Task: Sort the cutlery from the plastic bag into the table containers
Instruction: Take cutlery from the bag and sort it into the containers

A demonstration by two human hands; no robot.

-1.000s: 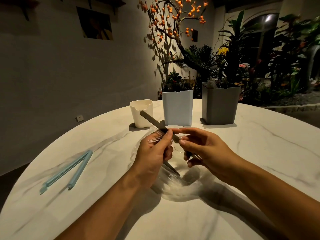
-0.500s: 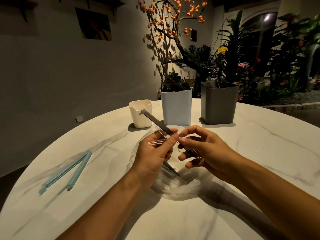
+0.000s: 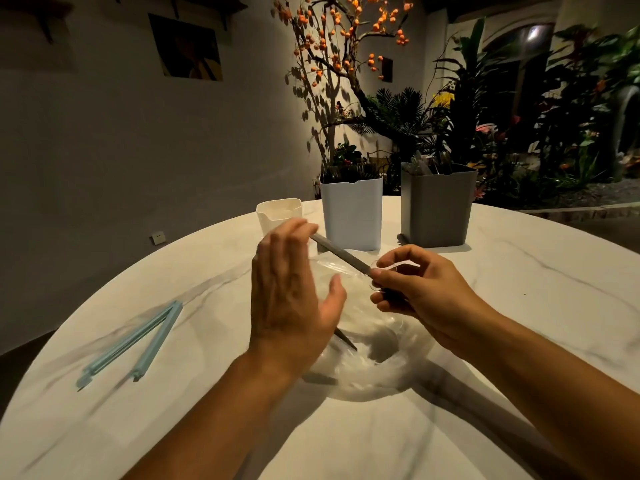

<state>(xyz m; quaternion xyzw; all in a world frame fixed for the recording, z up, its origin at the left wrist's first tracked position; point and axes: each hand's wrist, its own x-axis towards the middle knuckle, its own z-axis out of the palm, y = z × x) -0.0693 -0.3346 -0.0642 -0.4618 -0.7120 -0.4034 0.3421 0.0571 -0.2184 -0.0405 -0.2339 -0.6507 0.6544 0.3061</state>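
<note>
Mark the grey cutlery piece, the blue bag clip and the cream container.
grey cutlery piece point(image 3: 341, 253), head view, mid handle.
blue bag clip point(image 3: 152, 344), head view, right bar.
cream container point(image 3: 277, 216), head view, front wall.

round white marble worktop point(image 3: 519, 306). light-blue bag clip point(image 3: 138, 341) lies open in a v near its left edge. wall behind has a framed picture point(image 3: 188, 51) and a socket point(image 3: 158, 237) low down. orange-berried branch tree point(image 3: 346, 46) and dense green plants point(image 3: 554, 116) at back right.
</note>
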